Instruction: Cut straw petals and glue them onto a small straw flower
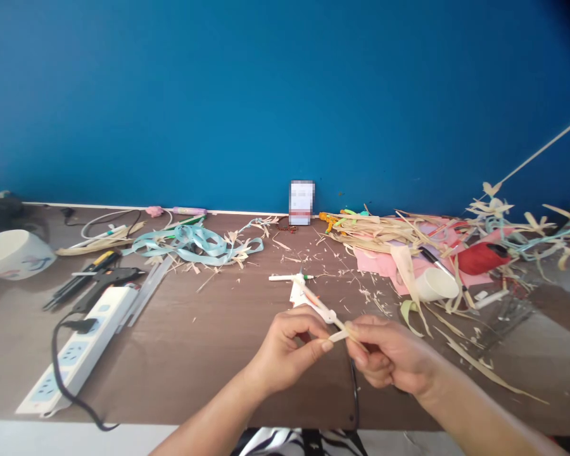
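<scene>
Both hands meet near the front middle of the table, over a narrow pale strip point(338, 336) that looks like dried plant husk. My left hand point(289, 345) pinches one end between thumb and forefinger. Closed from the other side, my right hand point(389, 354) grips the strip where it crosses a thin pale stalk. Just beyond the fingers lies a white tool point(319, 308), partly hidden, whose kind I cannot make out. A white pen-like stick point(285, 277) with a green part rests behind it.
At left are a power strip point(80, 354), a black glue gun point(107, 282), clear sticks point(149, 288) and a white bowl point(16, 253). Light-blue ribbon point(194, 244) lies behind. Husk strips point(380, 231), a red thread spool point(479, 259) and a white cup point(437, 285) crowd the right.
</scene>
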A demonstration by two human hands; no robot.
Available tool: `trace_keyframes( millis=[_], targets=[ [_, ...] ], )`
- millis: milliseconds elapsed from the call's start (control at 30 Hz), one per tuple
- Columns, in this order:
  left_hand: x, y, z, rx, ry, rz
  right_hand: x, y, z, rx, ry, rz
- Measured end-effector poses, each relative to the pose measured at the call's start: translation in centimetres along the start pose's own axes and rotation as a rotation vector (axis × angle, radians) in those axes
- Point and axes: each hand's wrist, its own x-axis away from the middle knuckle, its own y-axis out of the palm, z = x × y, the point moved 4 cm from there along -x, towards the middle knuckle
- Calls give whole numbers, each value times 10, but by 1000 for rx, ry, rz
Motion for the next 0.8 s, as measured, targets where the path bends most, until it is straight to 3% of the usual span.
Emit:
trace_keyframes(
  millis=[67,133,167,200,267,333,467,633,800],
  targets=[
    [1,-5,-7,98,-64,76,6,-14,-17,-76,-158,97],
    [2,-8,-18,272,-180,189,12,-31,-30,-78,-409,339],
    [2,-7,-23,351,-242,239,12,-34,-31,11,-462,440],
    [2,-6,-26,411,-288,273,9,-34,-27,152,-426,497],
    [1,-1,-29,461,-336,305,0,-22,-15,484,-391,494],
    [0,3,-30,460,-349,308,-6,-6,-8,793,-471,524],
    [2,8,-37,387,-360,307,-6,12,-7,1149,-559,618],
    [4,7,-40,205,-294,235,-8,9,-9,1231,-559,635],
    [1,7,-28,99,-207,98,-8,4,-3,1062,-485,603]
  ],
)
